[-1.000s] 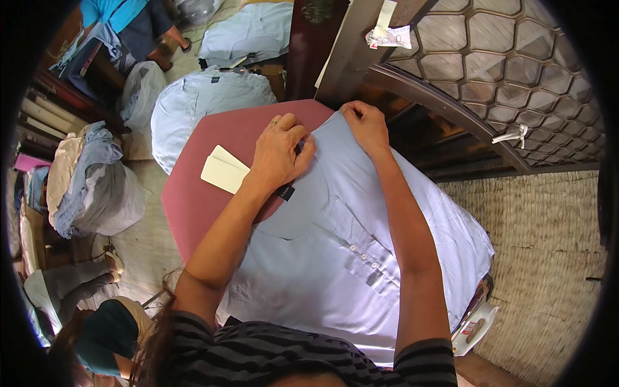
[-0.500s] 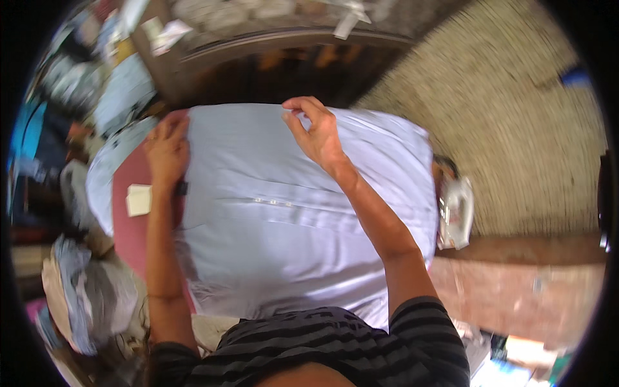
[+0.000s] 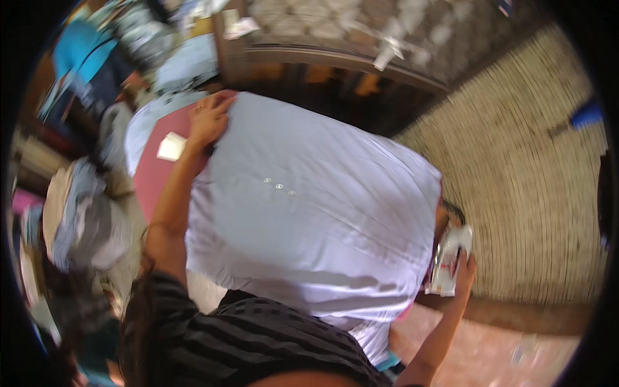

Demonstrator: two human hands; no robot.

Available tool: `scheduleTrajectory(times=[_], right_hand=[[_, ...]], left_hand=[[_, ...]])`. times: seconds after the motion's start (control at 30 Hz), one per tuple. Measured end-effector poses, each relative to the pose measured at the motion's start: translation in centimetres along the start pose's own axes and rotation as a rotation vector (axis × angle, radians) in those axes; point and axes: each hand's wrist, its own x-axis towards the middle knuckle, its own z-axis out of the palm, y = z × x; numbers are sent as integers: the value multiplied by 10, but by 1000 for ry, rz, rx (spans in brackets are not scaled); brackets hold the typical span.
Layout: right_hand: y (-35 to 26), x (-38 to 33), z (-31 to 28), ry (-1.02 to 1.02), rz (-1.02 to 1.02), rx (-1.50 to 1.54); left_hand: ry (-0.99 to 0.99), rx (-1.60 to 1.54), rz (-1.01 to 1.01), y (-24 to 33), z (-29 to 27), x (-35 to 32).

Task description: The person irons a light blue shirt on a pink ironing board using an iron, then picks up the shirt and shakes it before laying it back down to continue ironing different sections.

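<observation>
A pale blue-lavender shirt [image 3: 322, 193] is spread across a padded board with a dark pink cover [image 3: 155, 180]. A short row of small white buttons [image 3: 279, 186] shows on the cloth. My left hand [image 3: 209, 119] lies at the shirt's far left edge, fingers stretched out over the cloth and the pink cover. At the board's right end stands a white clothes iron [image 3: 446, 261]. My right hand [image 3: 467, 269] is at the iron with its fingers curled about the handle; part of the grip is hidden.
White paper pieces [image 3: 171, 147] lie on the pink cover. Piled clothes [image 3: 87, 216] and bundles [image 3: 187, 64] crowd the left side. Behind the board is a wooden frame with a patterned panel [image 3: 335, 26]. A ribbed mat [image 3: 509, 161] covers the floor to the right, with a blue object [image 3: 585, 114] on it.
My right hand has moved from above the shirt's far edge to the iron at the right. My left hand stays on the board's left end. The view has turned rightward.
</observation>
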Motion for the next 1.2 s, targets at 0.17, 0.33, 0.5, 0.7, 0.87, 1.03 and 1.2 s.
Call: scheduleTrajectory(times=[0.17,0.33,0.5,0.7,0.87,1.03,1.2], right_hand=[[-17,12,-16,54,-63,-261],[-129,-2,17,-39,-335,-556],[-258,-12,139,-308,-444,-352],[-354,-10,319,-538,-852,-323],[-397,-12,418,-621,-1071,-310],[-430,0,463,-693,-1111,-328],[-425,4,453,-769,-1029,-372]], left_hand=[[-10,-133,-16,-2,-16,-10],[71,-142,-4,-4,-11,-19],[114,-179,3,10,-9,-12],[93,-234,-28,7,-14,-12],[280,-282,-91,-1,-11,-16],[279,-422,-205,0,-16,-31],[285,-469,-221,-3,-18,-34]])
